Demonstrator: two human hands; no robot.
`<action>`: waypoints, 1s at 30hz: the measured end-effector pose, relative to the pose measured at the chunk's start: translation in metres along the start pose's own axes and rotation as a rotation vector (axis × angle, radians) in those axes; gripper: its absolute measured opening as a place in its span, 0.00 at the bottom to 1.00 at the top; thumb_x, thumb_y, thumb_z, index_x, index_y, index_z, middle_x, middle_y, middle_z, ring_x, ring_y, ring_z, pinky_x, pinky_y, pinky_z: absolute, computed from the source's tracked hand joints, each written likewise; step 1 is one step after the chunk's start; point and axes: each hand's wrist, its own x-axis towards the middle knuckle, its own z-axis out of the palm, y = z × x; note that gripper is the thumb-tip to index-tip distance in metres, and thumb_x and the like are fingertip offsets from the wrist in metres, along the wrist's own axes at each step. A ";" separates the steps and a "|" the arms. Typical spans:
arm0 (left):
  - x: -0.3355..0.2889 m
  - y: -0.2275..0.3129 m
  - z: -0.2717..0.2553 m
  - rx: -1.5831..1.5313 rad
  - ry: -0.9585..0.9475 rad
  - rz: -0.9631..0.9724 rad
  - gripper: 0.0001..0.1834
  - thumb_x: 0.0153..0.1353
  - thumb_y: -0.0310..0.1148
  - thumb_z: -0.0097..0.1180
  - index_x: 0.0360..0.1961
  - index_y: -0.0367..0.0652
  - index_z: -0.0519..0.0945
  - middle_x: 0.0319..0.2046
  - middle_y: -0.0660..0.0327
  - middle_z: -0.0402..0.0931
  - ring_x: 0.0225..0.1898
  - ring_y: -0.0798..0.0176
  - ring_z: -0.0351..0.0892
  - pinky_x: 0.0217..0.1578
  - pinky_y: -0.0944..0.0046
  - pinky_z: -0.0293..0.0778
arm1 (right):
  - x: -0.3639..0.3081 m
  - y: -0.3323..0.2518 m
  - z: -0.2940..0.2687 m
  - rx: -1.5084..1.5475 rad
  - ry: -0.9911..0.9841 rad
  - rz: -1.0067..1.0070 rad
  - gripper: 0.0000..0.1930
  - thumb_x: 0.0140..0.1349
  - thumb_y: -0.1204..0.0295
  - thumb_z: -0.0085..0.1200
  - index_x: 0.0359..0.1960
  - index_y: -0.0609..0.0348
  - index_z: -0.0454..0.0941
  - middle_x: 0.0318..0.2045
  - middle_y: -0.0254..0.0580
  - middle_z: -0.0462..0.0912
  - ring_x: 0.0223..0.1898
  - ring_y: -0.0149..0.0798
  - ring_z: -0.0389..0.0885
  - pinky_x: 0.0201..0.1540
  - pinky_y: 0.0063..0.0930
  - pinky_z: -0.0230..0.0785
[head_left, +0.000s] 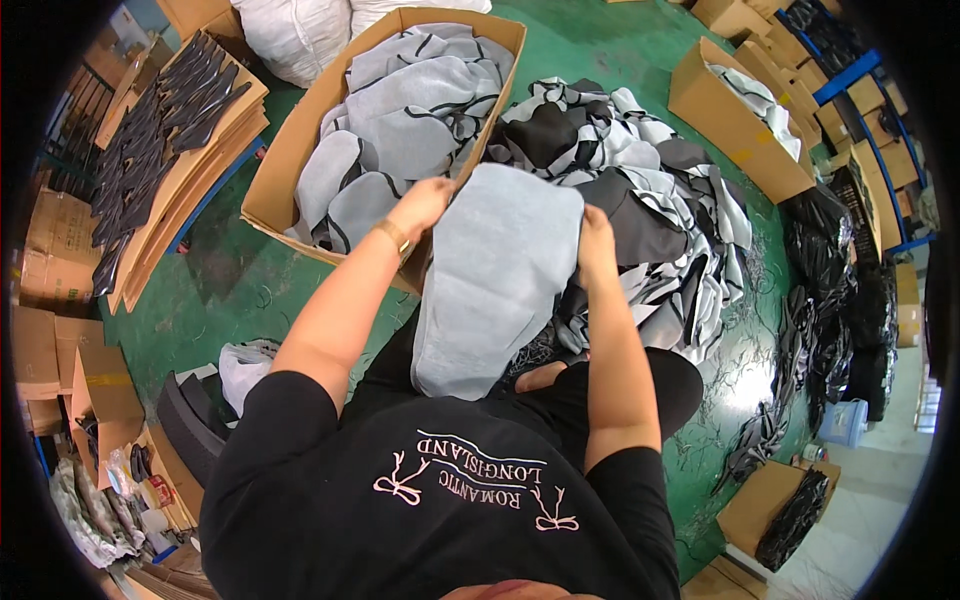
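Observation:
A light grey fabric piece, wide at the top with rounded corners and narrower below, is spread out in front of me over my lap. My left hand is closed on its upper left edge, close to the rim of the large cardboard box. At the upper right edge, my right hand grips the same piece, with the fingers partly hidden behind it. Similar grey pieces with black edging fill the large cardboard box. Right of the held piece, a loose heap of grey, white and black pieces lies on the floor.
On the left, stacked cardboard sheets carry rows of black strips. White sacks stand behind the large box. Another open carton and black plastic bags are on the right. Dark thread scraps litter the green floor.

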 end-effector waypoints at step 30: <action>0.064 -0.155 -0.192 0.660 0.263 -0.404 0.36 0.41 0.32 0.57 0.56 0.31 0.69 0.33 0.52 0.79 0.37 0.59 0.79 0.37 0.63 0.73 | -0.106 -0.074 0.040 -0.741 -0.229 -0.931 0.19 0.54 0.60 0.52 0.46 0.51 0.80 0.54 0.42 0.75 0.59 0.44 0.68 0.65 0.50 0.44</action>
